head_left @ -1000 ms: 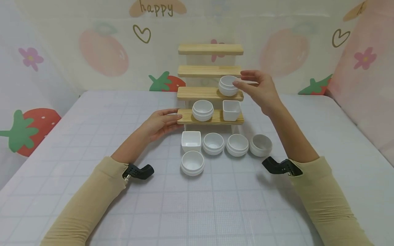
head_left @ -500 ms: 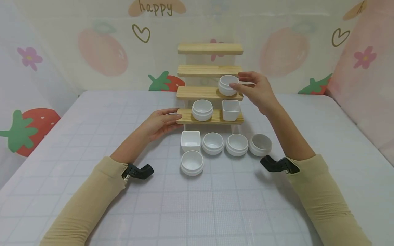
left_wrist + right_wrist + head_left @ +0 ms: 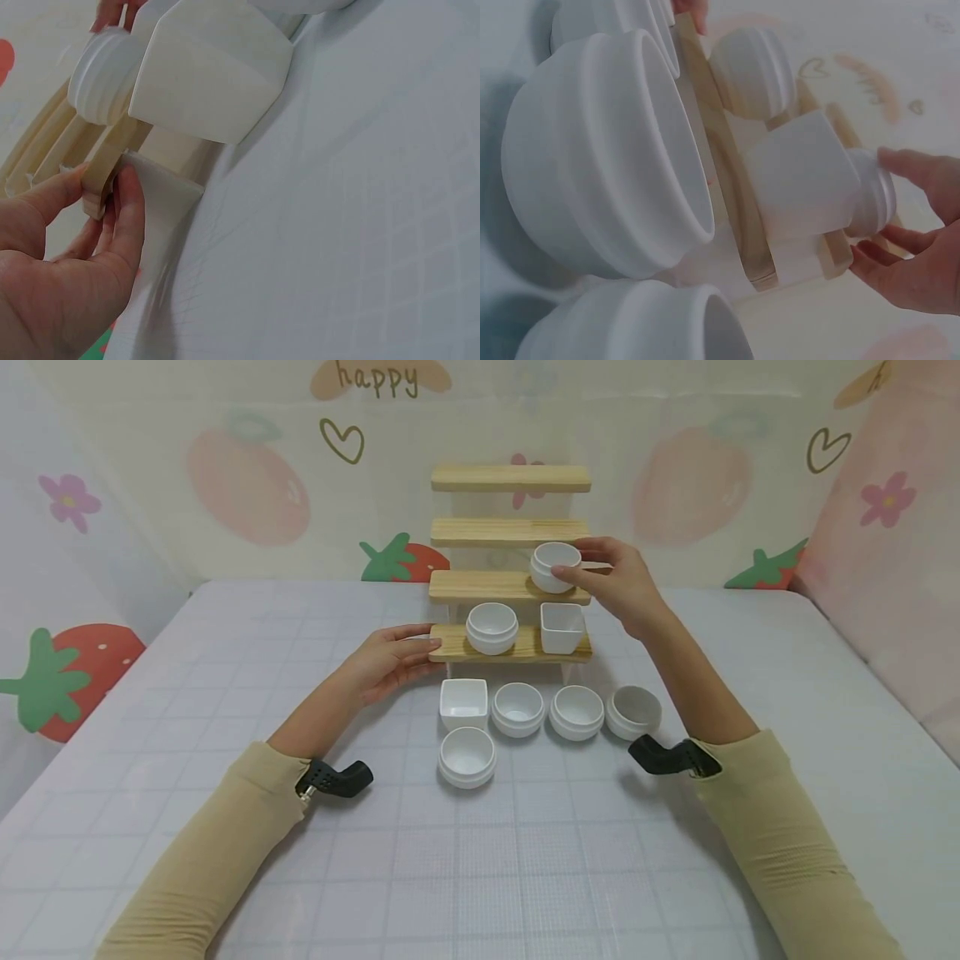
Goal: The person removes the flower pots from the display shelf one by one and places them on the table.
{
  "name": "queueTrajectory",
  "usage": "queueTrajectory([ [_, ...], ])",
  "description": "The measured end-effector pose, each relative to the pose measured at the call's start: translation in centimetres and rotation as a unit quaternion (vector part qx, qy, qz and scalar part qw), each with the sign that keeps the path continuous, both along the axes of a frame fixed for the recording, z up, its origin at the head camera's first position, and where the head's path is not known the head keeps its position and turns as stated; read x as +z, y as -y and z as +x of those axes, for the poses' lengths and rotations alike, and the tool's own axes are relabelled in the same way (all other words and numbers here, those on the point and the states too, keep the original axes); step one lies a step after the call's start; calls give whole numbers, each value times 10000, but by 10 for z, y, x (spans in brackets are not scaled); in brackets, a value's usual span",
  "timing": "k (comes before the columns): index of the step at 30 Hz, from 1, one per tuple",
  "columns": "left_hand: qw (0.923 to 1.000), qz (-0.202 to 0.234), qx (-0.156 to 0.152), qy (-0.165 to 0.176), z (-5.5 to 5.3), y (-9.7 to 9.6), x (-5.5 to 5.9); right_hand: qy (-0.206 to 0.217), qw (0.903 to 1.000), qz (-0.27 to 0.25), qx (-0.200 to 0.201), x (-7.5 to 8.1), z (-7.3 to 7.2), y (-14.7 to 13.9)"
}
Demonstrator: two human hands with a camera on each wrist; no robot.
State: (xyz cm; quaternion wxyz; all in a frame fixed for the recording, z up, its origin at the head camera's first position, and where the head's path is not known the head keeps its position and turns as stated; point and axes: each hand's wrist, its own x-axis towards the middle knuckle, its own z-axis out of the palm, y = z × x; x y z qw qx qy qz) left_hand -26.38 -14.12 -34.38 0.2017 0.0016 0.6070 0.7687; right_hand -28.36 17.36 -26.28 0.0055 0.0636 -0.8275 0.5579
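Note:
A stepped display stand with pale wooden boards (image 3: 510, 531) stands against the back wall. My left hand (image 3: 393, 664) pinches the left end of its lowest board (image 3: 101, 176) between thumb and fingers. On the second board from the bottom, at its right end, sits a round white bowl (image 3: 553, 578). My right hand (image 3: 622, 585) holds that bowl from the right, thumb on its front and fingers behind. In the right wrist view the thumb (image 3: 904, 161) lies at the bowl's rim. Another round bowl (image 3: 492, 631) and a square white bowl (image 3: 562, 631) sit on the lowest board.
In front of the stand, a square bowl (image 3: 463, 703) and round bowls (image 3: 518, 710) form a row on the grid-patterned tabletop (image 3: 525, 860). One more round bowl (image 3: 467, 760) stands nearer. The two upper boards hold nothing. A printed backdrop (image 3: 262, 402) rises behind.
My right hand has moved left and slightly down, its thumb further across the bowl's front. The bowl keeps its place on the board. My left hand stays at the lowest board.

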Motion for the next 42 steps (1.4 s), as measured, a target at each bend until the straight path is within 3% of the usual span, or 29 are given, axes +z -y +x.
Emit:
queueTrajectory([
  [17,10000,23,-24,14,0,0,0,32,9999,5,-126,-5,-3,5],
  [27,10000,2,-25,16,0,0,0,96,9992,-273,-277,-5,-3,5],
  [42,10000,19,-12,-29,0,0,0,108,9984,-518,-177,0,2,0],
])
